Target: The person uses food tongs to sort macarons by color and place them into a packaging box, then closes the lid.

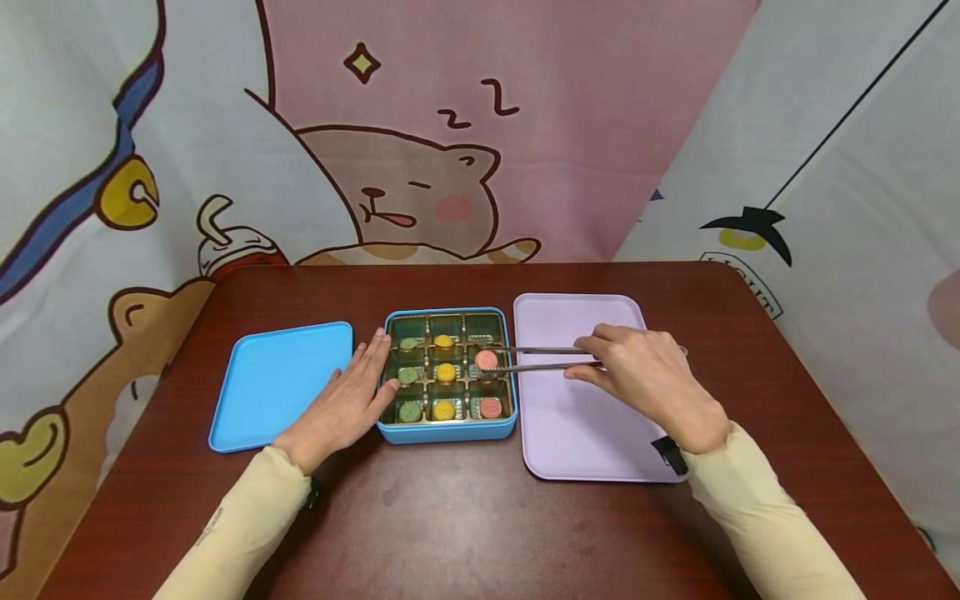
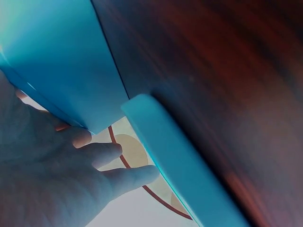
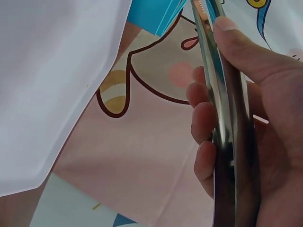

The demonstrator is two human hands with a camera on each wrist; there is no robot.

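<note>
My right hand (image 1: 648, 379) grips a pair of metal tongs (image 1: 558, 366), thumb on one arm and fingers curled round the other in the right wrist view. The tong tips lie on either side of a pink round piece (image 1: 486, 359) at the right column's middle compartment; whether they squeeze it I cannot tell. The blue box (image 1: 450, 432) holds a gold divided insert, with green pieces (image 1: 410, 412) on the left, yellow ones (image 1: 446, 372) down the middle and another pink piece (image 1: 491, 407) front right. Along the box's left side rests my left hand (image 1: 341, 408), fingers straight.
A blue lid (image 1: 281, 379) lies left of the box, partly under my left forearm's side. To the right, a lilac tray (image 1: 581, 433) sits beneath my right hand. Everything stands on a dark wooden table (image 1: 450, 517), with a printed cartoon cloth (image 1: 585, 125) behind.
</note>
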